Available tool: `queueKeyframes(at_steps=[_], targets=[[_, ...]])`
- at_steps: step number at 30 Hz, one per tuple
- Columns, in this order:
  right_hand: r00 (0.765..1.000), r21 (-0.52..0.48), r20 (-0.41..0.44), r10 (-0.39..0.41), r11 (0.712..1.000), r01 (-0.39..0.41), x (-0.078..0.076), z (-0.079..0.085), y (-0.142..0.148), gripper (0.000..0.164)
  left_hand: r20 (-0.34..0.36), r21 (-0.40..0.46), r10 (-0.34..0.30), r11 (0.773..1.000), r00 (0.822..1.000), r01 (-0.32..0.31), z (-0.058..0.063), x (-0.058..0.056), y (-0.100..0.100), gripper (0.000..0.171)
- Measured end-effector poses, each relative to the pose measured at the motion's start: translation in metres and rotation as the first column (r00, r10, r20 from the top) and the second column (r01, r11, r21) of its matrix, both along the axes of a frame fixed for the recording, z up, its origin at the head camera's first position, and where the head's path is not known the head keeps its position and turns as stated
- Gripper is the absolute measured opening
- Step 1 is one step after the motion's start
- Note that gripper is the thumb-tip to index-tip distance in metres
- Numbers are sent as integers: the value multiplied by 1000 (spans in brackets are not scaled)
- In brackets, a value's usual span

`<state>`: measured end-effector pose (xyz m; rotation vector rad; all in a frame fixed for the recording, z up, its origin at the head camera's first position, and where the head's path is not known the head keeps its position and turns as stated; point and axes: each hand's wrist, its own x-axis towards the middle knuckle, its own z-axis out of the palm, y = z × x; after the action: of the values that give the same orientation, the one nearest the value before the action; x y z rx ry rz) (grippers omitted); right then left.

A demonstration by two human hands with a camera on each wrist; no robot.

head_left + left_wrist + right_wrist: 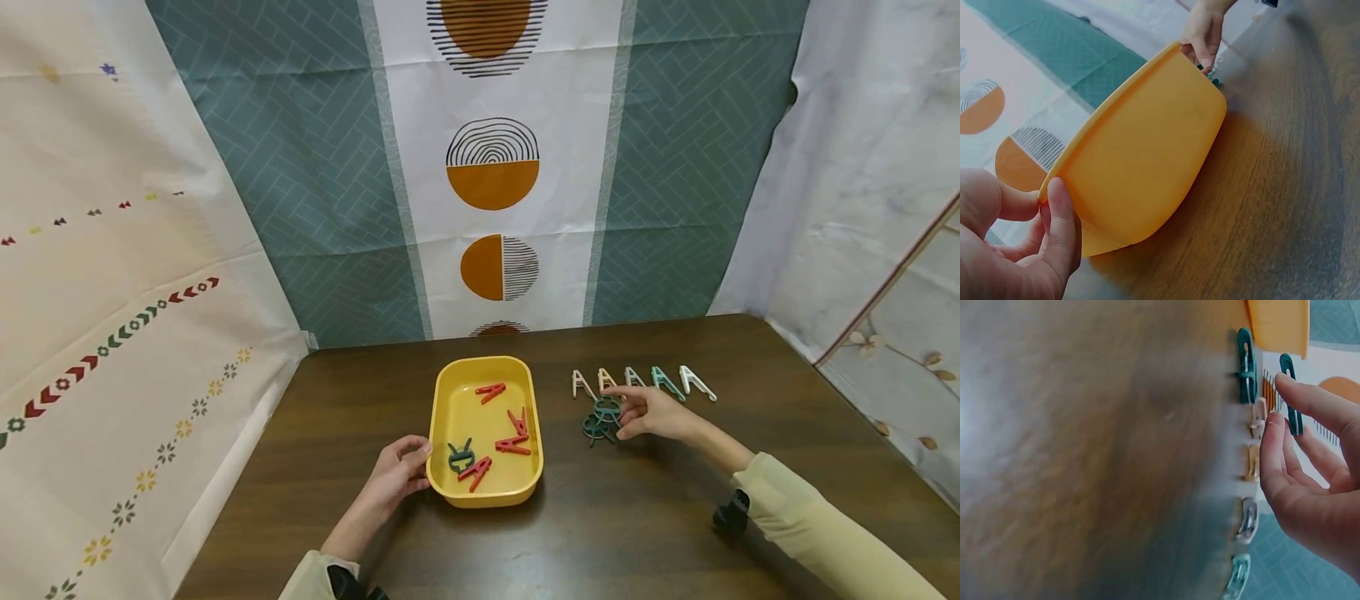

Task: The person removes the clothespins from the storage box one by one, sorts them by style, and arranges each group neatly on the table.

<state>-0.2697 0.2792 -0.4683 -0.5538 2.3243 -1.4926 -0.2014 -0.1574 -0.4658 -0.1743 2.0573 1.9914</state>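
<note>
My left hand point(393, 473) pinches the left rim of a yellow plastic tub point(486, 497), thumb on one side and fingers on the other in the left wrist view. Inside the tub lie several red clothespins point(512, 445) and one dark green clip point(461, 457) with a round body. To the right, my right hand point(654, 413) holds another dark green clip point(1291, 394) between thumb and fingers, raised off the table in the right wrist view. Close by it, one more dark green clip point(596, 428) rests on the table, overlapped by the held one in the head view.
Behind my right hand a row of clothespins stretches along the table: pink point(581, 384), yellow point(606, 380), grey point(633, 377), teal point(666, 382) and white point(697, 382). The dark wooden table point(600, 533) meets patterned cloth hangings point(495, 283) at its back and sides.
</note>
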Motion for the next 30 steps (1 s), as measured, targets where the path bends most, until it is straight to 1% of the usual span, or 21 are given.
queueKeyframes(at_steps=[4, 10, 15, 18, 20, 22, 26, 30], targets=[[1000, 1, 22, -17, 1000, 17, 3, -3, 8, 77, 0, 6, 1, 1000, 1000, -1, -3, 1, -1, 35], [1000, 12, 16, -26, 1000, 26, 6, -6, 19, 79, 2, -10, 5, 1000, 1000, -5, -3, -2, -1, 33], [1000, 27, 12, -18, 999, 17, 8, -5, 25, 77, 4, -10, -7, 1000, 1000, 7, -3, -2, -2, 34], [999, 55, 14, -33, 998, 32, 10, -2, 28, 76, 4, 3, -21, 1000, 1000, 21, -4, -3, -2, 34], [1000, 72, 17, -25, 997, 24, 11, -1, 30, 75, 8, 11, -27, 1000, 1000, 26, -5, -3, -3, 34], [999, 86, 38, -32, 996, 29, 11, -1, 31, 76, 14, 17, -29, 999, 999, 29, -5, -3, -3, 34], [999, 117, 54, 1, 993, -8, 10, 0, 32, 76, 22, 23, -29, 999, 999, 28, -2, -2, -2, 33], [997, 142, 42, 62, 988, -68, 8, 0, 32, 76, 20, 22, -44, 999, 999, 44, 8, 3, -1, 31]])
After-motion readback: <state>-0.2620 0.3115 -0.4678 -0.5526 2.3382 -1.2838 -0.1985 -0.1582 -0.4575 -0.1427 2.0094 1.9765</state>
